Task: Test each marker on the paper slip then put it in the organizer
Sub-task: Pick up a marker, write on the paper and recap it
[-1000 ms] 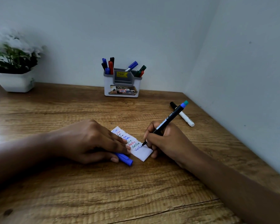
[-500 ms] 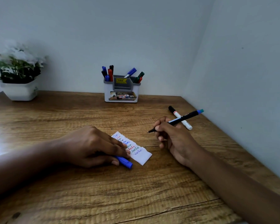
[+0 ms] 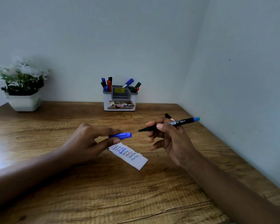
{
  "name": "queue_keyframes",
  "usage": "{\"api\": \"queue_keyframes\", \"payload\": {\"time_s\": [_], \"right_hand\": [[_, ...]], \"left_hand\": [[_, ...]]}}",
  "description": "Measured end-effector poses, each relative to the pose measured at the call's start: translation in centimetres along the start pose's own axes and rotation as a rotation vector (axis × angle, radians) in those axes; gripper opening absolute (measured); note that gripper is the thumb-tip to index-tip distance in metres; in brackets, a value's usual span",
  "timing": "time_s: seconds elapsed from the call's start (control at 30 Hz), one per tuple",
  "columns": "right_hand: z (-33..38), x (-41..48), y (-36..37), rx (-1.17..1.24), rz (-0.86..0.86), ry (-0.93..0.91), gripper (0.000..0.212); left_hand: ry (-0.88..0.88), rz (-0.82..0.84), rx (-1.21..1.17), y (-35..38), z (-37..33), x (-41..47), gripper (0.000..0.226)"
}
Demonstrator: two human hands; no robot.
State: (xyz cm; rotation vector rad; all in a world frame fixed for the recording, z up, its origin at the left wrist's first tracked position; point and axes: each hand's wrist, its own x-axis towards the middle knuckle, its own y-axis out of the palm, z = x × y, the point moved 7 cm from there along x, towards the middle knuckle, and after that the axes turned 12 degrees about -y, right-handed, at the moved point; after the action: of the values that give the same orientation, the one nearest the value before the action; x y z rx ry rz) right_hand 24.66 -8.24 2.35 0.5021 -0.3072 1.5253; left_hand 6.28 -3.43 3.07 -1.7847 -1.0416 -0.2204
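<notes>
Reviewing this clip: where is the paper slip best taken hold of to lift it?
The near blank end of the paper slip, approached from the near right. It lies flat on the table, so that free corner is likely easiest to pinch up; the left hand, holding the blue cap, hangs over its far end.

You face a wooden desk (image 3: 120, 199) tucked into a corner where the pale far wall (image 3: 103, 38) meets the right wall (image 3: 249, 78). A white-flowered potted plant (image 3: 23, 102) stands far left. Glare brightens the desk's left edge.
</notes>
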Motion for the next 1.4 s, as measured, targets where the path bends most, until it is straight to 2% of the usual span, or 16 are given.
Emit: {"api": "queue_keyframes", "payload": {"time_s": [0.13,0.27,0.37,0.47,0.6,0.73,0.9,1.1,1.2,1.3,1.4], "right_hand": [[-0.2,-0.2,0.6,-0.053,0.053,0.002,0.021],[-0.4,-0.3,0.7,-0.058,0.039,0.021,0.0],[-0.1,-0.5,1.3,-0.107,0.09,0.005,0.014],[0.1,-0.6,2.1,-0.223,0.14,-0.04,0.018],[-0.1,-0.7,1.8,-0.265,0.082,-0.059,0.012],[-0.7,-0.8,1.8,-0.19,0.062,-0.002,0.009],[-0.4,-0.5,2.0,-0.171,0.062,0.038,0.02],[0.6,0.0,0.9,-0.162,0.026,0.037,0.018],[1.2,0.8,-0.6,-0.123,-0.088,-0.018,0.017],[1.7,2.9,-3.0,-0.126,-0.242,-0.06,0.011],[2.9,6.1,-3.8,-0.279,-0.207,-0.091,0.019]], "left_hand": [[-0.061,0.014,-0.021,0.2,0.1,0.2,0.048],[-0.116,0.058,-0.067,0.5,0.1,0.4,0.044],[-0.117,0.074,-0.077,0.9,-0.3,0.5,0.033],[-0.108,0.093,-0.102,1.4,-1.1,0.5,0.039],[-0.121,0.078,-0.115,1.7,-1.8,0.5,0.029],[-0.246,0.087,-0.194,2.3,-1.0,0.4,0.01],[-0.316,0.089,-0.25,2.4,-1.3,0.6,0.018],[-0.355,0.107,-0.193,1.6,-2.0,1.9,0.026],[-0.454,0.05,-0.233,0.5,-0.5,2.9,0.036],[-0.575,-0.117,-0.319,-0.9,2.4,4.3,0.037],[-0.738,-0.269,-0.42,-0.7,6.7,6.2,0.045]]}}
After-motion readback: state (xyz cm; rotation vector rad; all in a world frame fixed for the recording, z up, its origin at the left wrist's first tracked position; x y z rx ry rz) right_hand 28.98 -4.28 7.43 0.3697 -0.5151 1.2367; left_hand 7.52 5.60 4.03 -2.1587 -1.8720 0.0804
